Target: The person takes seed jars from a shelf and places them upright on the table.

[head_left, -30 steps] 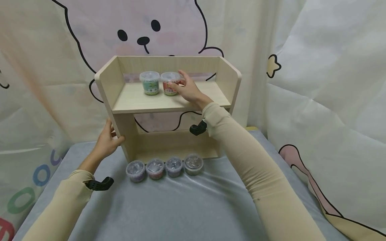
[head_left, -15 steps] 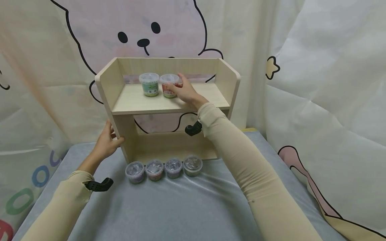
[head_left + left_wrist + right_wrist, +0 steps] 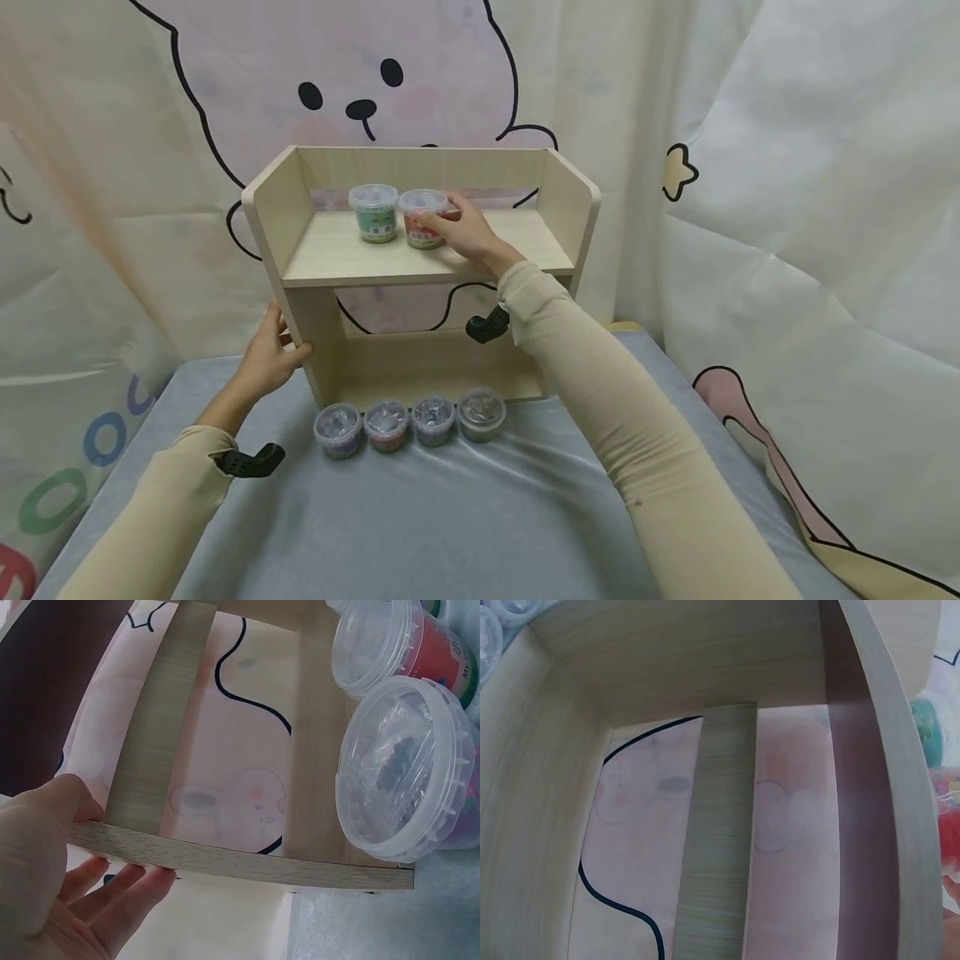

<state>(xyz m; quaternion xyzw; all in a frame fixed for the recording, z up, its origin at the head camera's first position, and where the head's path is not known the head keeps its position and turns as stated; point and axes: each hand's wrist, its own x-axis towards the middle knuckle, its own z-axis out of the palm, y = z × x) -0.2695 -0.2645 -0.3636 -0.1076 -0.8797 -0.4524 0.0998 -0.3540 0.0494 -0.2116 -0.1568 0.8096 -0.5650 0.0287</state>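
On the upper board of a small wooden shelf (image 3: pixel 337 265), my right hand (image 3: pixel 475 235) grips a red-labelled plastic tub (image 3: pixel 422 235) with a clear lid, thumb in front and fingers at its right side. Close to its left stands a green-labelled tub (image 3: pixel 375 218). Only a little of the right hand (image 3: pixel 952 919) shows in the right wrist view, below the red tub (image 3: pixel 951 836). My left hand (image 3: pixel 264 357) holds the shelf's left side panel. In the left wrist view, its thumb lies on one face of that panel (image 3: pixel 247 862) and its fingers on the other.
Several clear-lidded tubs (image 3: pixel 432 419) stand in a row on the grey cloth (image 3: pixel 450 517) before the shelf's lower board. A printed curtain (image 3: pixel 615 100) hangs behind and at both sides. Each wrist wears a black strap mount (image 3: pixel 255 461).
The head view has shifted slightly. The right hand stays at the red-labelled tub, its fingers a little closer round it; the left hand keeps its hold on the side panel.
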